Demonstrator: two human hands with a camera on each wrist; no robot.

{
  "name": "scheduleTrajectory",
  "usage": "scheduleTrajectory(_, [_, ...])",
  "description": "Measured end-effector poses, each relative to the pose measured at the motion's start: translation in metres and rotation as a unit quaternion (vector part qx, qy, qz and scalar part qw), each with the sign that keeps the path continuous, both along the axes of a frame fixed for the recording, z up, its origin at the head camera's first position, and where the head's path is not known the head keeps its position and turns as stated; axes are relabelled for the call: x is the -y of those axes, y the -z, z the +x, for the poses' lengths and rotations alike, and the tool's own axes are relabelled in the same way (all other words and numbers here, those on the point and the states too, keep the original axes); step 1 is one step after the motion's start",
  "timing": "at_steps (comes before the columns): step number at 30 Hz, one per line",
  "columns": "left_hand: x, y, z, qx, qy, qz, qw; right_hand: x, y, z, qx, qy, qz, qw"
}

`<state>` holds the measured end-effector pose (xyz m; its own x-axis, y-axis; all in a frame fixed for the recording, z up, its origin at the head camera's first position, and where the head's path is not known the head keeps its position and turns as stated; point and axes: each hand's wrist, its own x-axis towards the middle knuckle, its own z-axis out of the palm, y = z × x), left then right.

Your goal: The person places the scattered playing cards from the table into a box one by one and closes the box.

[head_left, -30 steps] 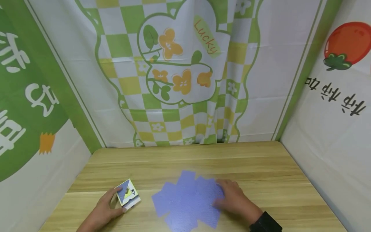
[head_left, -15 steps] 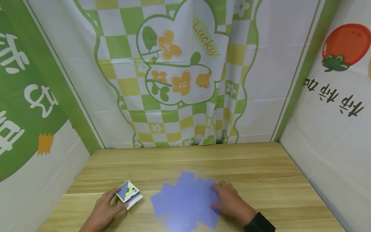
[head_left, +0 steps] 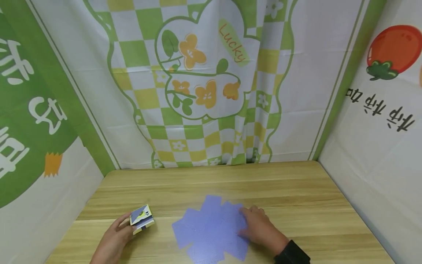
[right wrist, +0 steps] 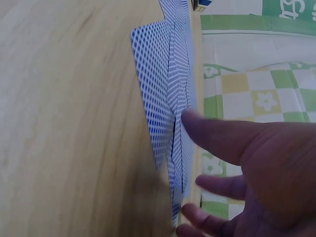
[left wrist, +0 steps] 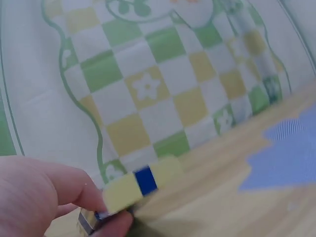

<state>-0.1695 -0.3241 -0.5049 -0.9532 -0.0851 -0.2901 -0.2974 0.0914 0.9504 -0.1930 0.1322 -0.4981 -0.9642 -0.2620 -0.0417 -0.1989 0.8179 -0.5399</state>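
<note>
My left hand grips a small playing-card box between thumb and fingers at the left of the table. The box is tilted, its flap end facing me; in the left wrist view a yellow side of the card box with a dark blue band shows. Blue-backed playing cards lie face down in an overlapping, spread-out pile at the middle front. At the pile's right edge is my right hand. In the right wrist view its thumb reaches the cards, with the fingers apart and loosely extended.
A wooden table bears everything. Behind it hangs a green-and-yellow checked curtain. White printed cloths stand at both sides, the right cloth bearing a tomato picture.
The card box has tipped and shifted slightly left in my left hand, its thumb drawn in. My right hand has moved slightly left against the pile's edge. The cards stay put.
</note>
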Motion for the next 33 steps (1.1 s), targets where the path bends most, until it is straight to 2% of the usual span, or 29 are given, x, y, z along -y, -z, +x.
scheduleTrajectory(5, [-0.008, -0.004, -0.004, 0.020, 0.012, 0.064, 0.9977, 0.005, -0.003, 0.000, 0.015, 0.026, 0.031, 0.999])
scheduleTrajectory(8, [-0.015, -0.001, -0.009, 0.027, 0.006, 0.112, 0.9933, 0.008, -0.005, -0.002, 0.028, 0.039, 0.044, 0.998])
scheduleTrajectory(11, [-0.021, 0.005, -0.014, 0.030, -0.007, 0.137, 0.9901, 0.010, -0.007, -0.003, 0.045, 0.045, 0.044, 0.997])
scheduleTrajectory(16, [-0.028, 0.010, -0.015, 0.023, -0.010, 0.139, 0.9900, 0.010, -0.008, -0.005, 0.059, 0.042, 0.030, 0.997])
scheduleTrajectory(21, [-0.036, 0.012, -0.016, -0.003, -0.002, 0.114, 0.9935, 0.011, -0.009, -0.008, 0.061, 0.040, 0.045, 0.996])
scheduleTrajectory(27, [-0.049, 0.006, -0.013, -0.051, -0.009, 0.103, 0.9933, 0.018, -0.010, -0.010, 0.013, 0.008, 0.038, 0.999])
scheduleTrajectory(31, [-0.057, 0.001, -0.013, -0.074, -0.006, 0.120, 0.9899, 0.025, -0.009, -0.011, -0.019, -0.026, 0.028, 0.999])
scheduleTrajectory(33, [-0.061, -0.001, -0.013, -0.078, -0.004, 0.132, 0.9881, 0.029, -0.008, -0.011, -0.033, -0.039, 0.040, 0.998])
